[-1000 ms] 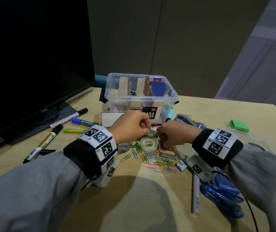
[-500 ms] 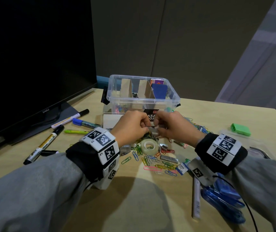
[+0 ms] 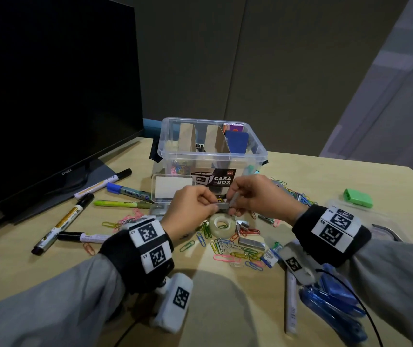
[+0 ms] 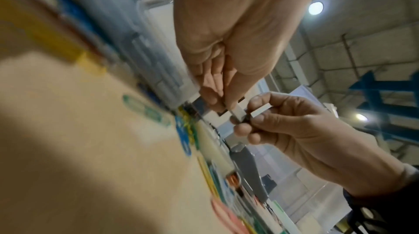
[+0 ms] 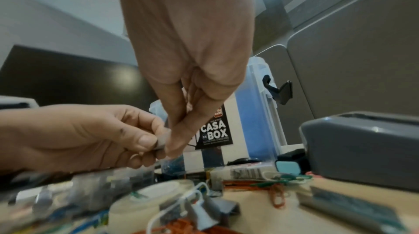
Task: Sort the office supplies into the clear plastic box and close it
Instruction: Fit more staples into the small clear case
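A small grey strip of staples [image 3: 221, 206], likely light, stiff but brittle, is hovering before the clear plastic box [image 3: 210, 156], left hand [image 3: 190, 211] and right hand [image 3: 263, 199] both pinching its ends above the tape roll [image 3: 221, 225].

Your head view is dim but sharp, its edges bowed by the wide lens; your arms throw a soft shadow on the near table [image 3: 225, 309]. Round ceiling lamps [image 4: 315, 8] glare in both wrist views, whose near clutter smears into blur.
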Available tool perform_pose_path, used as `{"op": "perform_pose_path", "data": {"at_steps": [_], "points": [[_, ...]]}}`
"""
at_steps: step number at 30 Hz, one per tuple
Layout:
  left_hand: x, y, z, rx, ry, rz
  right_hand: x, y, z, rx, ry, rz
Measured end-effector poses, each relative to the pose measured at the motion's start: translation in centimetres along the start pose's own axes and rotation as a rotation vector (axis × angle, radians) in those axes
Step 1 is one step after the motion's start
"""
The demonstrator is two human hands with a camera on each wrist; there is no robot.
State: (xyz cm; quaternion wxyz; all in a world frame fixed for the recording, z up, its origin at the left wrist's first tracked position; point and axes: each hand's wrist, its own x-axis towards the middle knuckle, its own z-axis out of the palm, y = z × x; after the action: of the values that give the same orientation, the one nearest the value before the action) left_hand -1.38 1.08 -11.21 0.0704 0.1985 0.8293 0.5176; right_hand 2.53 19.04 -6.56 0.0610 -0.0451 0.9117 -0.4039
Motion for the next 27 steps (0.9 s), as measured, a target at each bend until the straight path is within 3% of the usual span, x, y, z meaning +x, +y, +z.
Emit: {"op": "perform_pose_path", "data": {"at_steps": [6,15,27], "points": [[1.1,1.3,-2.3,0.058,-0.016,0.058,0.7,0.2,0.7,0.153,0.092,0.039],[1.7,2.2,-3.2,0.039,0.006,0.072,1.3,-1.7,0.2,0.078,0.282,-0.010],[0.5,2.4,-4.6,-0.354,0.035,-0.031,1.2,-3.9,1.1,0.203,0.129,0.000]]}}
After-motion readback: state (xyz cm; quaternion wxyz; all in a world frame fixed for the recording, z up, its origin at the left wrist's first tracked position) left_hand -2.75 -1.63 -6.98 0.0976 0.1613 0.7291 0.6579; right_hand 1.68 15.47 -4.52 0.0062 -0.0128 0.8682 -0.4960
